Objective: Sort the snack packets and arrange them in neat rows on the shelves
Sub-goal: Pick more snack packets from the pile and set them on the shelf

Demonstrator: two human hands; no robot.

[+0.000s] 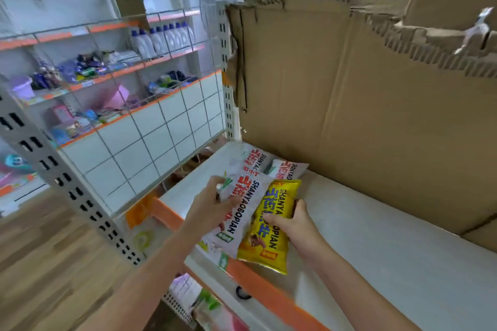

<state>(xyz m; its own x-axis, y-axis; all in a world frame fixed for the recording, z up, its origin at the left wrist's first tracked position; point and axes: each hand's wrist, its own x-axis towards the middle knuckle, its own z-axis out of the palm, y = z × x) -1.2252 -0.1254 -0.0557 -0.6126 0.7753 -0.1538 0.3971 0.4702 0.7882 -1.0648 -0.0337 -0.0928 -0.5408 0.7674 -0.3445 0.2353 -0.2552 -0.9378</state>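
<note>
My left hand [208,208] grips a white snack packet [238,219] with red and black lettering, held over the front of the white shelf [376,244]. Beside it my right hand [291,223] holds a yellow snack packet [270,236] with blue lettering, its lower end near the shelf's orange front edge [269,293]. The two packets lie side by side, touching. Two more white packets [255,160] [289,169] lie flat at the shelf's back left corner, against the cardboard.
A tall torn cardboard sheet [363,102] backs the shelf. A wire grid panel [161,137] closes its left end. Beyond it stand shelves with white bottles [161,39] and mixed goods. More packets [209,306] show on the shelf below. Wood floor lies at the left.
</note>
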